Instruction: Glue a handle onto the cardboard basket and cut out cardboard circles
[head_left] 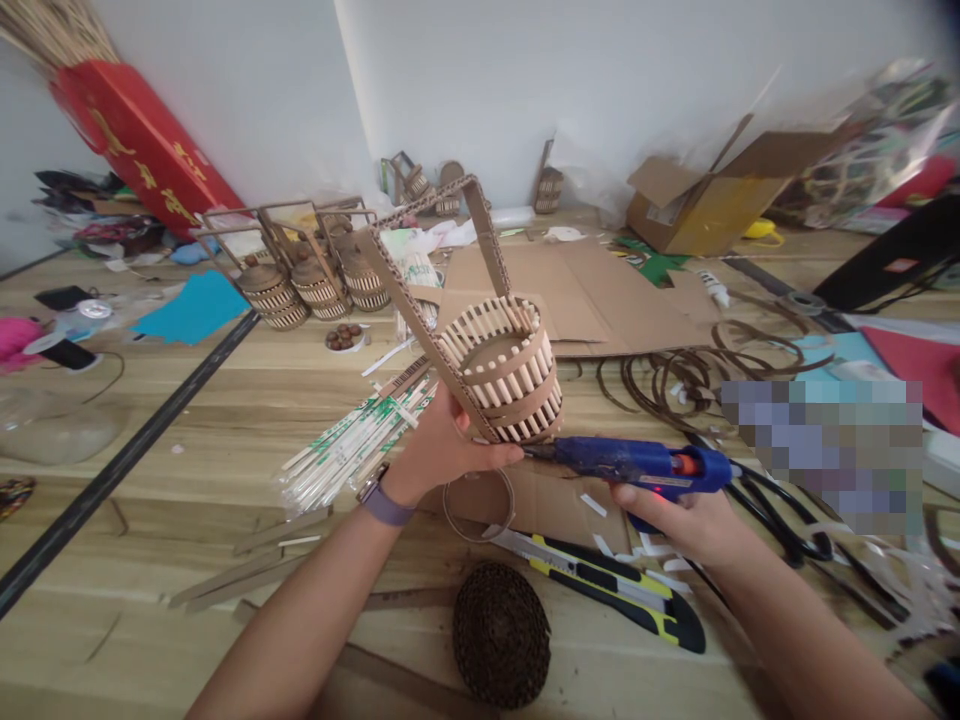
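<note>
A small basket [517, 375] of pale sticks and cardboard bands, with a tall cardboard handle, tilts in the middle of the view. My left hand [450, 445] is closed around its lower left side, thumb along the bottom edge. In my right hand [679, 515] is a blue glue gun [637, 465], gripped by its handle with a red light showing. The gun's nozzle points left and is close to the basket's base near my left thumb; whether they touch I cannot tell. Below lie a cardboard ring [480, 505] and a yellow-and-black utility knife [607, 590] with its blade out.
Near the front edge stands a coil of corrugated cardboard [501, 635]. Packaged sticks [356, 450] lie left of my hand. Several finished baskets [274, 295] stand behind, with a dish of brown beads [345, 338]. Flat cardboard [592, 290], curled strips [675, 370] and an open box [720, 195] fill the right side.
</note>
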